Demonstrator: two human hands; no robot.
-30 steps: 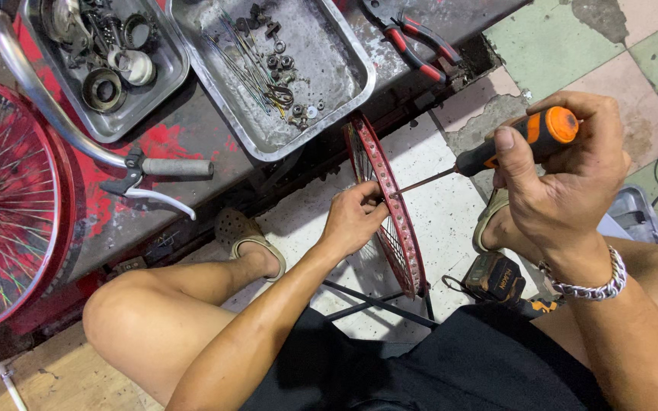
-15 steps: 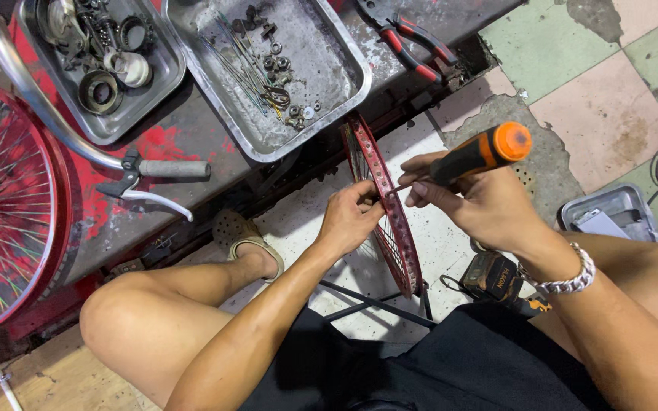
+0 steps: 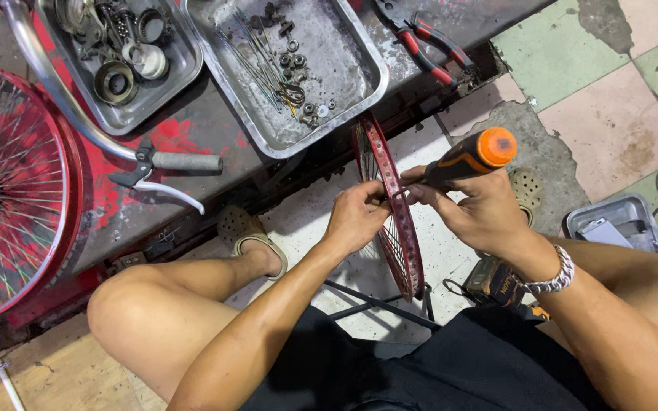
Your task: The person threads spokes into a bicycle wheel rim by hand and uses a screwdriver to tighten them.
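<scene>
Rim (image 3: 401, 228): red, bare wheel hoop with thin spokes, standing on edge between the person's knees, seen almost edge-on. Its long axis in the head view runs from upper left near the bench (image 3: 215, 137) edge down toward the lap, slightly slanted. It seems to sit in a dark stand whose legs (image 3: 378, 304) show on the tiled floor below.

Left hand (image 3: 356, 221): closed on the rim's left flank, fingers curled over the outer edge, steadying it. Touching.

Right hand (image 3: 485, 213): wrapped around a screwdriver (image 3: 470, 158) with an orange-and-black handle. The handle points up and to the right, away from the rim; the shaft end points left, toward the rim's inner face. The tip itself is hidden behind fingers and rim, so contact cannot be confirmed.

Relation that matters: tool axis lies roughly crosswise to the rim's plane, both hands meet at the same stretch of rim, left one directly on it, right one just beside.

Around: steel tray (image 3: 329, 91) of spokes and nipples on the bench just above the rim; second tray (image 3: 180, 68) with bearings left of it; red-handled pliers (image 3: 428, 49); handlebar (image 3: 78, 125) with brake lever; a spoked red wheel (image 3: 9, 190) far left.
</scene>
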